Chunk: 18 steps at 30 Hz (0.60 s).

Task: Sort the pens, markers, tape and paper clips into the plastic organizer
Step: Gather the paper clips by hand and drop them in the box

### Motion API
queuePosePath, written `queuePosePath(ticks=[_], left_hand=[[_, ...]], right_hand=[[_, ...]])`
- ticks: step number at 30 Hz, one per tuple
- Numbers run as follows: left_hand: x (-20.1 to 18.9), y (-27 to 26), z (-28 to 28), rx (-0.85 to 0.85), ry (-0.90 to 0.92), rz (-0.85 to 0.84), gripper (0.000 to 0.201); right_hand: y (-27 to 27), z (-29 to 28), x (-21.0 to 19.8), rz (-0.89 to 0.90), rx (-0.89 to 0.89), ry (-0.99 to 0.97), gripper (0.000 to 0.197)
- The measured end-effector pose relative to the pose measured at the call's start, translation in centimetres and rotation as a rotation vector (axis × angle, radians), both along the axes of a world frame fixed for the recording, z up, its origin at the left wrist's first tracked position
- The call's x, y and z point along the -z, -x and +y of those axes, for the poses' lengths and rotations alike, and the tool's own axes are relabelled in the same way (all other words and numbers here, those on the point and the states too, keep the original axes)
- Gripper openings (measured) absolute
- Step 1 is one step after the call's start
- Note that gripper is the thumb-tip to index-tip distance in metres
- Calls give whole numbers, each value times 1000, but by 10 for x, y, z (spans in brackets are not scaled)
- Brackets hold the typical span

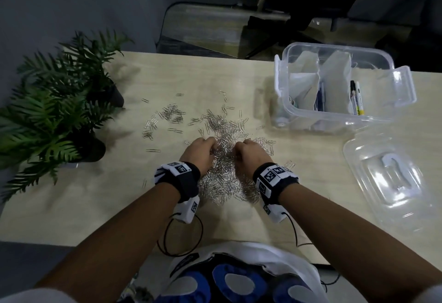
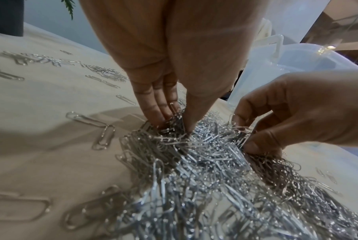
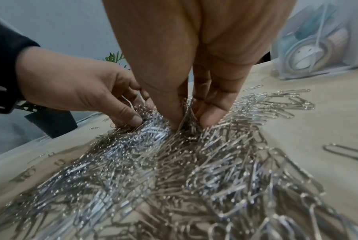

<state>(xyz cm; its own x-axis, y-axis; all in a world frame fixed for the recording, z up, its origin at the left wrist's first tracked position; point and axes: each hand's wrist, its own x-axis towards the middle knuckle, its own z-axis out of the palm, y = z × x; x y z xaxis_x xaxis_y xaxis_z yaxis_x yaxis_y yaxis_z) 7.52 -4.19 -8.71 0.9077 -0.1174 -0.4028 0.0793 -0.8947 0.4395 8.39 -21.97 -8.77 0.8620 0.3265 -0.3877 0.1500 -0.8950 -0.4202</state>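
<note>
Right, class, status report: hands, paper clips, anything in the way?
Left hand and right hand both pinching into the paper clip pile. Organizer open, markers inside. Lid off beside it. Nothing blocking.

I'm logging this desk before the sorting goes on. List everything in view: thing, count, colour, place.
paper clips: a great many, silver, heaped mid-table with strays toward the plants
plastic organizer: one, clear, far right of table, lid off
markers: two, black and white, in the organizer's right section
lid: one, clear, on the table nearer than the organizer
potted plants: two, green in dark pots, left
table: one, light wood
left hand: grip closed on clips
right hand: grip closed on clips
</note>
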Motion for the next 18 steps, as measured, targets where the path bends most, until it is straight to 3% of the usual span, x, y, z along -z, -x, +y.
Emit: queuePosePath(ticks=[5, 9, 13, 15, 18], left_hand=[[0, -1, 1, -42, 29, -17, 21], [2, -3, 5, -220, 129, 6, 22], [6, -5, 11, -380, 260, 43, 25], [9, -7, 15, -481, 447, 135, 18], [6, -7, 15, -680, 815, 296, 18]], right_hand=[[-7, -8, -7, 77, 153, -54, 13], [-10, -16, -6, 145, 354, -202, 15], [-7, -18, -13, 546, 720, -759, 17], [-6, -16, -20, 687, 835, -974, 16], [-7, -14, -29, 801, 896, -1146, 19]])
